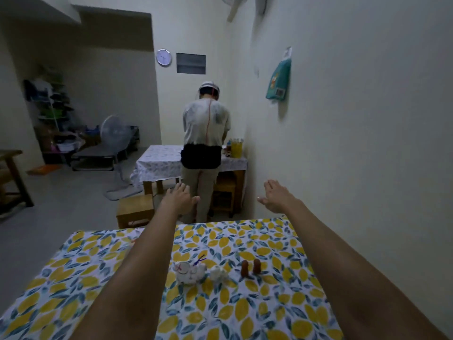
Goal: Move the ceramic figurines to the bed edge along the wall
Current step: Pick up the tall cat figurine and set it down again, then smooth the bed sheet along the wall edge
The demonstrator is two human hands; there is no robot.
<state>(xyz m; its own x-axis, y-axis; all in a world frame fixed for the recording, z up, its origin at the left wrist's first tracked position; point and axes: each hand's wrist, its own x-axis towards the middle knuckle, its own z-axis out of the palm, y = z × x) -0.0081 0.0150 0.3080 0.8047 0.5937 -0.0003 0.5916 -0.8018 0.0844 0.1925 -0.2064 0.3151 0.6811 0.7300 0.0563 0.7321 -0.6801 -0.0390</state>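
Note:
Several small ceramic figurines stand in a row on the lemon-print bed sheet (269,315): a white one with red marks (188,273), a smaller white one (219,273) and two brown ones (250,267). Both my arms stretch forward above them. My left hand (177,196) and my right hand (275,196) are held out flat past the bed's far edge, fingers spread, holding nothing. The wall (367,168) runs along the bed's right side.
A person (206,143) stands with their back to me at a cloth-covered table (157,165) beyond the bed. A wooden stool (134,209) sits by the bed's far left corner. A floor fan (115,138) and shelves stand at the left.

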